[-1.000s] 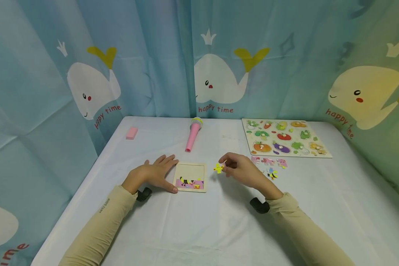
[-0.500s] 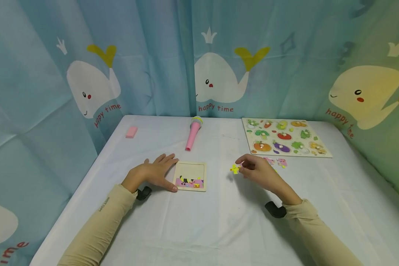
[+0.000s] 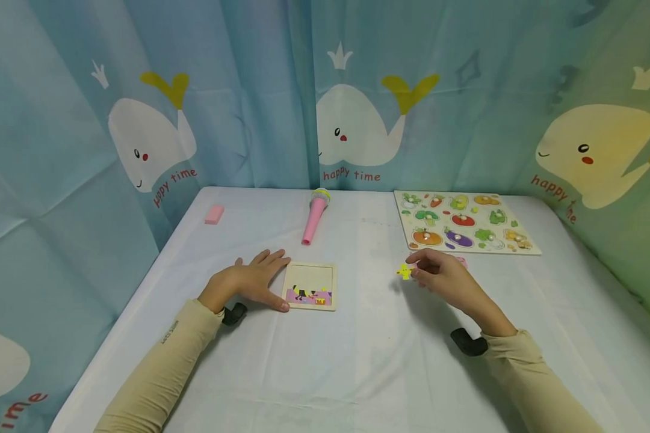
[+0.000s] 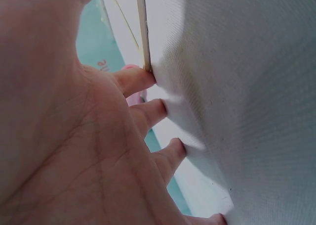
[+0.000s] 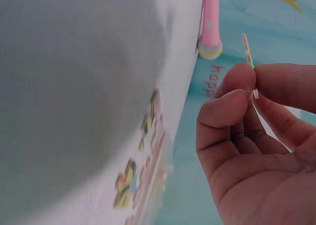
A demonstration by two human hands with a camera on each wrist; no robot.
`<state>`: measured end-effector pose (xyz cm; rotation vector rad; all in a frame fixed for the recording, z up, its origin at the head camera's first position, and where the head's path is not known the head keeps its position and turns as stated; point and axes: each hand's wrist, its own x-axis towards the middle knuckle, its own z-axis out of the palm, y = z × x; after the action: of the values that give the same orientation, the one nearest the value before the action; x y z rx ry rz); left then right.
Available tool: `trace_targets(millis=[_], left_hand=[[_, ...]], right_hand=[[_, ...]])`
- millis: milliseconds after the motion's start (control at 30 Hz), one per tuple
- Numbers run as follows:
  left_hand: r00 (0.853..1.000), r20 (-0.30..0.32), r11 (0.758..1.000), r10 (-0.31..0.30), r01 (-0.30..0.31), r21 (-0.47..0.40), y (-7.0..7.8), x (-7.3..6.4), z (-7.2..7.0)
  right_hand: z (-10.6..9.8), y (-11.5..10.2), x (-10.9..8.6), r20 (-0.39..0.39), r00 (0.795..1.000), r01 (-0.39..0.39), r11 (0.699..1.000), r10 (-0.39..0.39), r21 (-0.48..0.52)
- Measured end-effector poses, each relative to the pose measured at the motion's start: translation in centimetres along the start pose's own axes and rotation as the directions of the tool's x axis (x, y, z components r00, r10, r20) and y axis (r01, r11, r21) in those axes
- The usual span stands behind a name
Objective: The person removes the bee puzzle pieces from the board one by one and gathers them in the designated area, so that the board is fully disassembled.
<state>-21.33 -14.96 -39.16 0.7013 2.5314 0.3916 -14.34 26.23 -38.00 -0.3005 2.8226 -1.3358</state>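
The right hand (image 3: 443,275) is clamped, thumb against fingertips, on a yellow puzzle piece (image 3: 404,272), which we see held above the bench (image 3: 325,373), to the right of the wooden frame (image 3: 311,276). From the head we make out its yellow face; the right wrist view gives us only its thin edge, but there we can also tell how thumb and fingertip pinch it. That same view shows us loose pieces (image 5: 126,184) lying on the bench, yellow and black among them; from above, the hand covers most of these, and we catch just a pink bit past the knuckles.

The left hand (image 3: 251,284) lies with its fingers spread apart beside the frame. Only the left wrist view lets us see the palm side, fingertips down on the white cloth and one touching the frame's edge. The frame's inside, with a pink picture strip (image 3: 309,298) along the near side, shows to us only from the head.
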Motion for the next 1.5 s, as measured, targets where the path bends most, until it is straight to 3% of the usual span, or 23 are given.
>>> trace_targets(millis=[433, 800, 1300, 1500], left_hand=[[1.0, -0.005, 1.0, -0.003, 0.003, 0.013, -0.2, 0.3, 0.2], [1.0, 0.011, 1.0, -0.002, 0.001, 0.022, 0.0, 0.1, 0.0], [1.0, 0.001, 1.0, 0.0, 0.0, 0.027, -0.5, 0.4, 0.0], [1.0, 0.008, 0.999, -0.007, 0.007, 0.031, -0.3, 0.5, 0.0]], right_hand=[[-3.6, 1.5, -1.0, -0.09, 0.994, -0.065, 0.997, 0.06, -0.051], [-5.7, 3.9, -1.8, -0.173, 0.983, -0.069, 0.996, 0.058, -0.058], [-7.7, 6.8, -1.9, -0.114, 0.967, -0.248, 0.95, 0.229, -0.188], [-8.5, 7.4, -2.4, -0.084, 0.951, -0.31, 0.934, 0.299, -0.18]])
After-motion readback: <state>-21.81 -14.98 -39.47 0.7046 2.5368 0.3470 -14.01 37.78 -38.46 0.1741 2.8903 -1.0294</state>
